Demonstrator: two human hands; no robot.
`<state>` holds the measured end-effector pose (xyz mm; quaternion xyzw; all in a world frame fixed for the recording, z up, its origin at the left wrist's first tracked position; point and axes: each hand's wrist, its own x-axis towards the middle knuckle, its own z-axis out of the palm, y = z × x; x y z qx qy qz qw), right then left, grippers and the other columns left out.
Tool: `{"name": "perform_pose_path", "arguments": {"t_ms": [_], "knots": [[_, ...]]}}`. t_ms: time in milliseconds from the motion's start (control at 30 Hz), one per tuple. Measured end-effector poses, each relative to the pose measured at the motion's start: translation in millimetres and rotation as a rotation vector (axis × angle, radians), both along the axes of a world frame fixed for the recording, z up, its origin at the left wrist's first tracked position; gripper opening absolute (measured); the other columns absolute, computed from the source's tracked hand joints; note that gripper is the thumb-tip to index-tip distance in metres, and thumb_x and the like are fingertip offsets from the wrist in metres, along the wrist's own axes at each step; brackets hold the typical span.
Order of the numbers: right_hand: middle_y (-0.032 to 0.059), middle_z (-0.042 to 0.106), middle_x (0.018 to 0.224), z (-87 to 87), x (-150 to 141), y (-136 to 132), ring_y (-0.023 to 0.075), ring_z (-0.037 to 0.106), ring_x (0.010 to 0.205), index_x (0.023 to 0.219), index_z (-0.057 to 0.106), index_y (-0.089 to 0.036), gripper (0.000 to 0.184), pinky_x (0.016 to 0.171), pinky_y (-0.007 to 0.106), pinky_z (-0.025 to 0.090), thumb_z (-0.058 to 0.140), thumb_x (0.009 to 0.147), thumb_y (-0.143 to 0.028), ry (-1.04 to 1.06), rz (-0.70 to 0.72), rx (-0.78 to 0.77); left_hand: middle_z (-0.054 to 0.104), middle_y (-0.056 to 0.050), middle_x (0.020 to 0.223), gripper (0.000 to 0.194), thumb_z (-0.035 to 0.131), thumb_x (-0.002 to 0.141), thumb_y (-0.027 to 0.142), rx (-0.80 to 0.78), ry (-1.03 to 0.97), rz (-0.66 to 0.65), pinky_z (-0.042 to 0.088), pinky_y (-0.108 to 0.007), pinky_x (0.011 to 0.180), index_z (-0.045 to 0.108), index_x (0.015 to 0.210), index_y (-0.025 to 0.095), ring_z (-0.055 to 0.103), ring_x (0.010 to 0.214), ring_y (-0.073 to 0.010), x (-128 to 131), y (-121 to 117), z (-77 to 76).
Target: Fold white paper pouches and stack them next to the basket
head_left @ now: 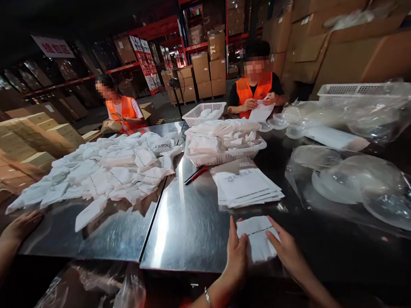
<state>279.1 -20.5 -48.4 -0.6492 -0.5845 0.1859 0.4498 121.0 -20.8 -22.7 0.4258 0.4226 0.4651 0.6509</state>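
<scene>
A folded white packet (pixel 258 240) with a line of dark print lies between my two hands, at the near edge of the metal table (pixel 183 223). My left hand (pixel 237 252) grips its left side, thumb on top. On the opposite side my right hand (pixel 285 245) holds it with fingers along the edge and thumb over the front. Just beyond them is a stack of flat white bags (pixel 246 186) with dark lettering. Behind that stack, a white plastic basket (pixel 227 158) is heaped with similar folded packets. A slim red and black object (pixel 196 175) rests left of the stack.
A large pile of white packets (pixel 116 169) covers the left tabletop. Clear plastic bags of translucent round pieces (pixel 359 179) lie right. Two people in orange vests (pixel 253 90) work across the table. Another person's hand (pixel 24 225) touches the left edge. Cartons (pixel 201 68) stand behind.
</scene>
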Motion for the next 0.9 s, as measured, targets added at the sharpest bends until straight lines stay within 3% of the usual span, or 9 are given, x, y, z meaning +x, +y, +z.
{"name": "perform_pose_path", "arguments": {"t_ms": [100,167,300,367,467,567,633,767,900], "knots": [[0.016,0.065,0.119,21.7,-10.7,-16.0,0.0332,0.063,0.108,0.131,0.057,-0.012,0.072,0.089,0.044,0.055,0.063,0.078,-0.059,0.668,0.087,-0.212,0.041,-0.016,0.148,0.105,0.072,0.069,0.055,-0.19,-0.354,-0.032,0.042,-0.038,0.106,0.019,0.151,0.015,0.05,0.127,-0.0295,6.0,-8.2,19.8],[0.015,0.066,0.117,32.6,-17.8,-26.3,0.0354,0.061,0.11,0.125,0.062,-0.014,0.075,0.091,0.045,0.054,0.072,0.069,-0.064,0.982,0.108,-0.327,0.059,-0.013,0.13,0.092,0.078,0.062,0.045,-0.294,-0.428,-0.133,0.045,-0.04,0.101,0.039,0.141,0.017,0.057,0.119,-0.0303,2.8,-16.3,32.0],[0.0102,0.058,0.131,40.2,-24.4,-41.3,0.0317,0.051,0.124,0.129,0.06,-0.024,0.068,0.101,0.046,0.047,0.056,0.081,-0.072,1.14,0.21,-0.4,0.071,-0.012,0.092,0.051,0.07,0.061,0.03,-0.637,-0.497,-0.48,0.051,-0.035,0.088,0.063,0.108,0.01,0.067,0.094,-0.0273,-24.6,-22.6,47.6],[0.0082,0.053,0.138,39.6,-20.0,-44.3,0.0281,0.046,0.13,0.132,0.057,-0.028,0.064,0.108,0.045,0.041,0.049,0.086,-0.072,1.032,0.207,-0.272,0.07,-0.015,0.088,0.041,0.063,0.068,0.031,-0.704,-0.517,-0.478,0.052,-0.032,0.085,0.065,0.099,0.004,0.068,0.09,-0.0252,-54.6,-8.2,61.2],[0.0113,0.053,0.138,39.0,5.8,-39.2,0.0282,0.048,0.128,0.129,0.058,-0.024,0.061,0.11,0.045,0.038,0.051,0.087,-0.068,0.73,0.103,-0.083,0.07,-0.012,0.087,0.035,0.047,0.086,0.035,-0.518,-0.465,-0.14,0.055,-0.035,0.078,0.064,0.099,0.009,0.069,0.085,-0.0228,-117.9,46.1,100.8],[0.015,0.057,0.131,41.8,58.8,-19.9,0.0297,0.056,0.119,0.124,0.058,-0.018,0.06,0.103,0.046,0.046,0.045,0.089,-0.066,0.238,-0.102,0.093,0.069,-0.007,0.097,0.055,0.017,0.097,0.053,0.142,-0.317,0.415,0.054,-0.033,0.086,0.06,0.107,0.02,0.065,0.102,-0.0176,-169.7,120.1,143.1],[0.0173,0.061,0.123,46.4,103.7,-0.7,0.0296,0.058,0.115,0.118,0.059,-0.014,0.063,0.1,0.045,0.049,0.034,0.092,-0.065,-0.257,-0.288,0.244,0.068,-0.005,0.105,0.064,0.006,0.095,0.06,0.344,-0.108,0.405,0.049,-0.034,0.096,0.056,0.11,0.024,0.06,0.114,-0.0163,-173.7,157.1,153.5],[0.0288,0.057,0.119,58.9,182.2,41.3,0.0381,0.047,0.126,0.111,0.06,0.0,0.083,0.108,0.051,0.038,0.016,0.09,-0.067,-0.521,-0.446,0.278,0.067,-0.012,0.112,0.05,0.042,0.089,0.06,0.463,0.261,0.086,0.051,-0.043,0.093,0.058,0.114,0.02,0.065,0.104,-0.0244,-100.3,172.9,116.5],[0.0268,0.065,0.094,61.4,209.9,69.9,0.0393,0.064,0.085,0.105,0.064,-0.004,0.079,0.071,0.052,0.051,0.018,0.088,-0.066,-0.661,-0.461,0.149,0.069,-0.011,0.105,0.014,0.067,0.079,0.025,0.623,0.666,-0.255,0.044,-0.04,0.102,0.068,0.09,0.016,0.062,0.107,-0.0257,-6.6,155.6,63.8]]}}
